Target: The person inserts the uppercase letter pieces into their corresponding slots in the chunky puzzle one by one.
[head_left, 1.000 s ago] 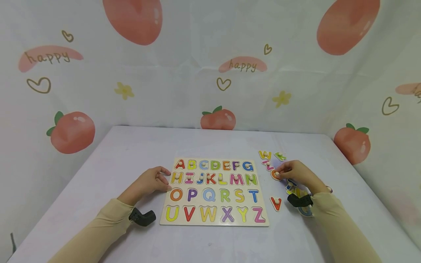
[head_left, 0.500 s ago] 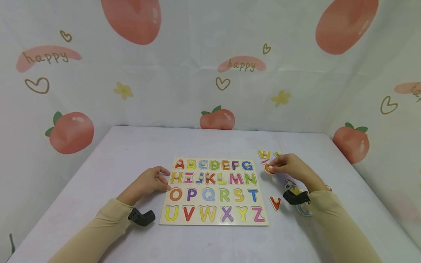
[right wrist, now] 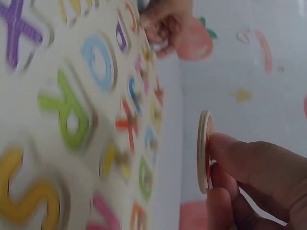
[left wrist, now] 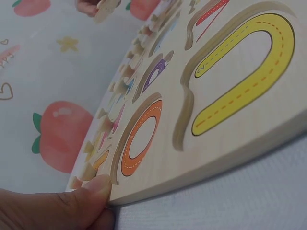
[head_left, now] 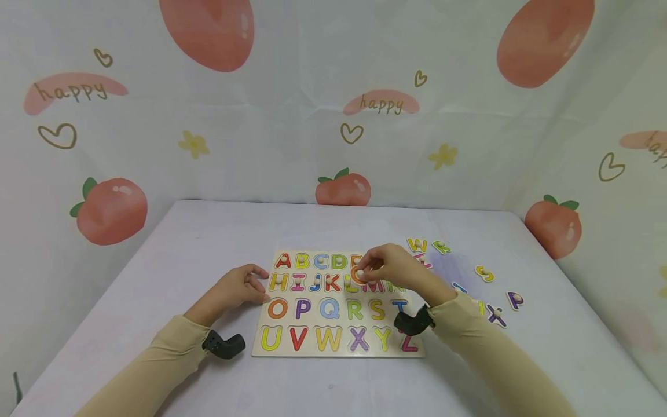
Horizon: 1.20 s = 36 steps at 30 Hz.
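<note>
On the table lies a wooden alphabet board (head_left: 316,320). Its upper two rows hold knobbed letters, and the lower two rows show bare coloured recesses. My left hand (head_left: 235,291) rests at the board's left edge; in the left wrist view its thumb (left wrist: 93,191) touches the edge near the orange O recess (left wrist: 142,139). Over the second row, my right hand (head_left: 396,269) pinches an orange letter O piece (right wrist: 205,153) by its knob. In the right wrist view this piece is seen edge-on, raised off the board. The hand covers parts of the upper right letters.
Loose letters lie right of the board: a yellow W (head_left: 417,245), a green one (head_left: 441,247), a yellow S (head_left: 484,274), a purple P (head_left: 515,300) and a purple X (head_left: 496,315). The right forearm hides others. A printed curtain (head_left: 271,156) hangs behind the table.
The right hand has picked up the orange O from among the loose letters and carried it left over the board. The left hand has stayed at the board's edge.
</note>
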Each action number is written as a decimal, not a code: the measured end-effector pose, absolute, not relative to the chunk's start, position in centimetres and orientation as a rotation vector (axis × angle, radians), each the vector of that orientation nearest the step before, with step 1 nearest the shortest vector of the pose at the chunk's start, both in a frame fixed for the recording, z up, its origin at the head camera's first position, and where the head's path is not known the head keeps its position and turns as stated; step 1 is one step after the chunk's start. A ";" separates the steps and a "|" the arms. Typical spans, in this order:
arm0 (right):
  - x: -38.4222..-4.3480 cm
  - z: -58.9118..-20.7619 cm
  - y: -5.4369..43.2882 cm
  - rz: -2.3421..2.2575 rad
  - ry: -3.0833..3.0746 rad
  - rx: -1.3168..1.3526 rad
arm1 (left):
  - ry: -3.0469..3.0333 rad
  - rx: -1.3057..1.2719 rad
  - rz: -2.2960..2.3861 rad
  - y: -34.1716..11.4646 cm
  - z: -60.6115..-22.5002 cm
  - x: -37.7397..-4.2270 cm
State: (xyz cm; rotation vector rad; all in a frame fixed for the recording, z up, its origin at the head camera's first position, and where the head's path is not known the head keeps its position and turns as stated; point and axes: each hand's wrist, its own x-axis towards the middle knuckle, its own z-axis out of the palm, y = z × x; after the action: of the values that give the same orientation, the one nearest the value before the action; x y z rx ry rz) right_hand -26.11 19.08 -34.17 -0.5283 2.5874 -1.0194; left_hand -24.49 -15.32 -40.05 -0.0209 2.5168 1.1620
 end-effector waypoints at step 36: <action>-24.4 -38.3 4.1 -1.034 2.364 -0.602 | 2.490 0.011 1.178 -15.5 -39.6 -24.5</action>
State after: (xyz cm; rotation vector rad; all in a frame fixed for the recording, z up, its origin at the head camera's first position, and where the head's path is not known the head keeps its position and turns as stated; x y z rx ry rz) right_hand -24.39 4.15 -38.33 -0.6017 2.3636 -1.0339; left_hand -24.49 -15.54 -39.64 0.0114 2.4896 1.1783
